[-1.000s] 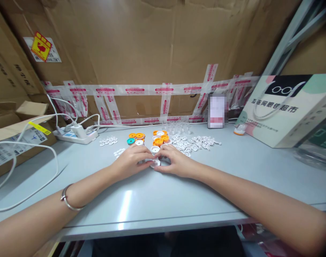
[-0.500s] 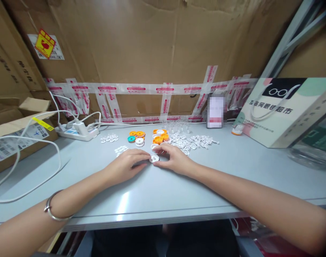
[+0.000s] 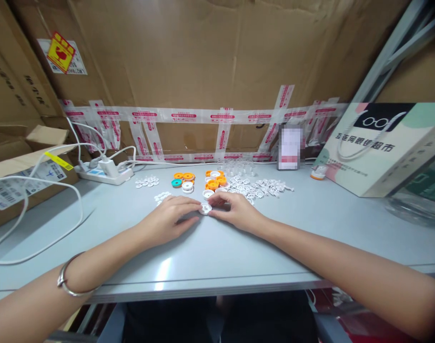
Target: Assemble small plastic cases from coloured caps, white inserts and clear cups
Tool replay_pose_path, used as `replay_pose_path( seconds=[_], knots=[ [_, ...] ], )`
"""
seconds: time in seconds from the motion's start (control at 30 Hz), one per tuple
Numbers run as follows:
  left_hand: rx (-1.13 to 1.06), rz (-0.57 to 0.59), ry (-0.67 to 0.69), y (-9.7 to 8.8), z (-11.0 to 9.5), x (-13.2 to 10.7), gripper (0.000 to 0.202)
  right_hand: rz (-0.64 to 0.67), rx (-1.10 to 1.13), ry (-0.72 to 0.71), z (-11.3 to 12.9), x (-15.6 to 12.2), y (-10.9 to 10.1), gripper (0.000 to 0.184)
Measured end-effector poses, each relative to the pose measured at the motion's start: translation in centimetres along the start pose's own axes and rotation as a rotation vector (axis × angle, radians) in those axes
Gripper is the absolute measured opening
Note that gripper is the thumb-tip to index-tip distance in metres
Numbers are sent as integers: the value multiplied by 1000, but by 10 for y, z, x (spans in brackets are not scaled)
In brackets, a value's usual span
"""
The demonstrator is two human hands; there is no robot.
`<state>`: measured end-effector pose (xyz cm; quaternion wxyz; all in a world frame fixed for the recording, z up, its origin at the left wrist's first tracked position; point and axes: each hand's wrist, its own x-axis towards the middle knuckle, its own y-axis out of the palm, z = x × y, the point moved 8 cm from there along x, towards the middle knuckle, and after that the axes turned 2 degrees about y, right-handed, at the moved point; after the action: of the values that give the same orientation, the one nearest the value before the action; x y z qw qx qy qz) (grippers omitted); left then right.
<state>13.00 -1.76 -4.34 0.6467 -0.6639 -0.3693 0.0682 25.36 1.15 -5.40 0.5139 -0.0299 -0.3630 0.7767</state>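
Note:
A small round white plastic part is held between my two hands, low over the table. The fingertips of my left hand press on its left side. Thumb and fingers of my right hand grip its right side. Just behind it sits a white round cap, beside a cluster of orange caps and white ones. To the right of that cluster lies a pile of small white plastic pieces. Small white discs lie behind my left hand.
Orange, teal and white round pieces stand behind my left hand. Clear plastic parts lie at the back. A phone leans on the cardboard. A power strip with white cables is at left, a paper bag at right.
The whole view has shifted slightly. Both hands keep almost the same place, and the white round part stays between them, turned a little.

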Motion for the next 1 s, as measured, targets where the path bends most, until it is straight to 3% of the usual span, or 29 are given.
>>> replay_pose_path(
  seconds=[0.47,1.0],
  knots=[
    [-27,82,-34,4,0,3,32,4,-55,-14,5,-1,1,16],
    [8,96,-59,5,0,3,32,6,-94,-61,4,0,3,19]
  ],
)
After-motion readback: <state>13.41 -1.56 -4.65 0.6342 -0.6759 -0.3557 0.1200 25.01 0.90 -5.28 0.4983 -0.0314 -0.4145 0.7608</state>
